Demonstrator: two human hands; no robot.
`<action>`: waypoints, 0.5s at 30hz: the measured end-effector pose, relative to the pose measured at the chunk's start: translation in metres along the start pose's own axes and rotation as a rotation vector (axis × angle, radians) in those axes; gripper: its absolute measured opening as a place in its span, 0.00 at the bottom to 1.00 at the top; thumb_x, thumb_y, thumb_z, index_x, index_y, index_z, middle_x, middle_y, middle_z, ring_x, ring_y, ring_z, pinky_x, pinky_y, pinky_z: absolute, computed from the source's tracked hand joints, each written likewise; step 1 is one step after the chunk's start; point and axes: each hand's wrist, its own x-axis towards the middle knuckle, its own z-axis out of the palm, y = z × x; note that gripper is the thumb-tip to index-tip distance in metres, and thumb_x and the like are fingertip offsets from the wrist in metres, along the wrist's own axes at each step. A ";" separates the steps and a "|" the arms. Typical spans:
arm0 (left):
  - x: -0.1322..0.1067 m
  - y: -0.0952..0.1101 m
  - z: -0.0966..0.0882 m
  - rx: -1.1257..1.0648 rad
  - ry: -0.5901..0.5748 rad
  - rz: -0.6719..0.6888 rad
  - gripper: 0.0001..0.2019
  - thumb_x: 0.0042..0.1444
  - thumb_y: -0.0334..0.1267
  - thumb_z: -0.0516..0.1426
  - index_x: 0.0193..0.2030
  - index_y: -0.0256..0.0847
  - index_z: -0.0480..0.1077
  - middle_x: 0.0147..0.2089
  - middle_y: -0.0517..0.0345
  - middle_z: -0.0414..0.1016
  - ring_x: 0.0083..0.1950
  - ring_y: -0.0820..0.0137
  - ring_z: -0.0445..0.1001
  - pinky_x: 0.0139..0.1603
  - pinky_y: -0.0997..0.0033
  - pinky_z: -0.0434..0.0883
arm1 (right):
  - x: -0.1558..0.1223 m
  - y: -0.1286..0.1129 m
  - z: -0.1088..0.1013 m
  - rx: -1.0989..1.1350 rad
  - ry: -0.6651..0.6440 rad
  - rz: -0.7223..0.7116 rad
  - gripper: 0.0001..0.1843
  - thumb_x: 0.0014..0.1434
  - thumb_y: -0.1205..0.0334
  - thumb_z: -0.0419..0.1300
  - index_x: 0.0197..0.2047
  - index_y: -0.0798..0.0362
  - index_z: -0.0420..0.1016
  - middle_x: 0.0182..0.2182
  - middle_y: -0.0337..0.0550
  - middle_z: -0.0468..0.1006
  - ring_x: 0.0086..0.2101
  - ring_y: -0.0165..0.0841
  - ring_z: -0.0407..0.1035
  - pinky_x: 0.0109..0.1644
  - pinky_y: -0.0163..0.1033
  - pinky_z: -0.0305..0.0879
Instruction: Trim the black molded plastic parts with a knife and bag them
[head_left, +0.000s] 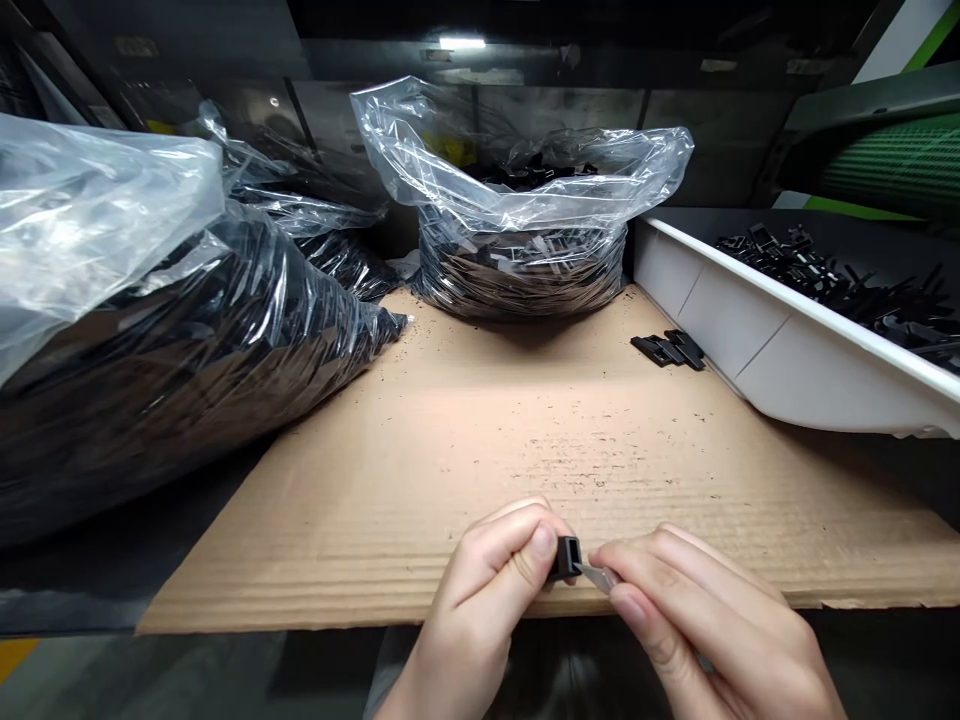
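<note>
Near the front edge of the cardboard sheet (360, 470), my left hand (495, 575) pinches a small black plastic part (564, 558). A rectangular opening in the part faces right. My right hand (697, 610) is closed around a thin metal blade (598, 576), whose tip meets the lower edge of that opening. The blade's handle is hidden inside my right fingers. Most of the black part is covered by my left thumb and fingers.
Clear plastic bags of black parts stand at the left (247, 330) and back centre (525, 270). A white tray (757, 350) holding many black parts sits at the right. Several black pieces (667, 349) lie beside it. Dark shavings (585, 455) dot the cardboard.
</note>
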 end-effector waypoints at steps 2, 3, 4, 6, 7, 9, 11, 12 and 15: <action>-0.001 0.000 0.000 -0.012 -0.018 0.004 0.15 0.60 0.40 0.46 0.23 0.38 0.62 0.25 0.60 0.57 0.27 0.72 0.57 0.29 0.74 0.56 | 0.001 0.000 -0.001 0.003 -0.035 0.015 0.10 0.54 0.74 0.53 0.38 0.54 0.69 0.24 0.41 0.70 0.24 0.30 0.65 0.25 0.35 0.62; -0.001 0.000 -0.001 -0.016 -0.025 0.003 0.15 0.60 0.40 0.47 0.23 0.38 0.62 0.25 0.60 0.57 0.27 0.72 0.57 0.29 0.74 0.56 | 0.001 0.000 -0.001 0.002 -0.051 0.026 0.09 0.54 0.74 0.53 0.38 0.54 0.68 0.24 0.41 0.70 0.24 0.30 0.65 0.26 0.35 0.63; -0.001 0.000 -0.001 -0.023 -0.027 0.002 0.15 0.60 0.40 0.47 0.23 0.38 0.62 0.25 0.60 0.57 0.27 0.72 0.56 0.29 0.74 0.56 | 0.001 0.000 -0.002 0.001 -0.068 0.039 0.09 0.55 0.74 0.52 0.37 0.55 0.68 0.24 0.41 0.69 0.25 0.30 0.65 0.26 0.36 0.63; -0.001 0.000 -0.003 -0.042 -0.026 0.003 0.15 0.60 0.39 0.47 0.23 0.38 0.62 0.25 0.60 0.57 0.27 0.72 0.56 0.29 0.74 0.55 | 0.002 0.001 -0.001 0.000 -0.092 0.070 0.07 0.55 0.73 0.52 0.35 0.54 0.68 0.24 0.41 0.68 0.25 0.30 0.65 0.27 0.35 0.63; 0.000 0.000 -0.003 -0.050 -0.036 0.007 0.15 0.60 0.38 0.47 0.23 0.38 0.62 0.25 0.60 0.57 0.27 0.72 0.56 0.29 0.74 0.55 | 0.003 0.002 -0.001 -0.009 -0.093 0.080 0.07 0.56 0.73 0.52 0.34 0.54 0.68 0.24 0.41 0.68 0.25 0.30 0.65 0.26 0.35 0.63; 0.000 0.001 -0.004 -0.062 -0.053 0.021 0.15 0.60 0.38 0.46 0.23 0.38 0.62 0.24 0.60 0.57 0.27 0.72 0.56 0.28 0.73 0.55 | 0.003 0.005 0.001 -0.050 -0.089 0.107 0.06 0.56 0.72 0.51 0.34 0.54 0.67 0.23 0.40 0.68 0.25 0.30 0.65 0.27 0.35 0.63; 0.000 0.002 -0.004 -0.057 -0.061 0.035 0.15 0.60 0.38 0.46 0.22 0.38 0.62 0.24 0.59 0.58 0.27 0.71 0.57 0.28 0.73 0.56 | 0.003 0.007 0.002 -0.071 -0.088 0.133 0.06 0.56 0.71 0.51 0.35 0.53 0.67 0.24 0.40 0.68 0.25 0.30 0.66 0.27 0.36 0.63; 0.000 0.003 -0.004 -0.053 -0.058 0.039 0.16 0.60 0.38 0.47 0.22 0.38 0.62 0.24 0.59 0.58 0.27 0.71 0.57 0.28 0.73 0.56 | 0.002 0.006 0.002 -0.057 -0.093 0.144 0.06 0.57 0.71 0.51 0.34 0.53 0.67 0.24 0.39 0.68 0.25 0.30 0.66 0.27 0.35 0.63; 0.000 0.002 -0.004 -0.034 -0.047 0.035 0.15 0.59 0.38 0.47 0.22 0.38 0.62 0.24 0.59 0.58 0.27 0.71 0.57 0.28 0.73 0.56 | 0.003 0.003 0.000 0.062 -0.115 0.193 0.07 0.57 0.70 0.51 0.33 0.51 0.67 0.23 0.38 0.67 0.24 0.28 0.66 0.26 0.33 0.64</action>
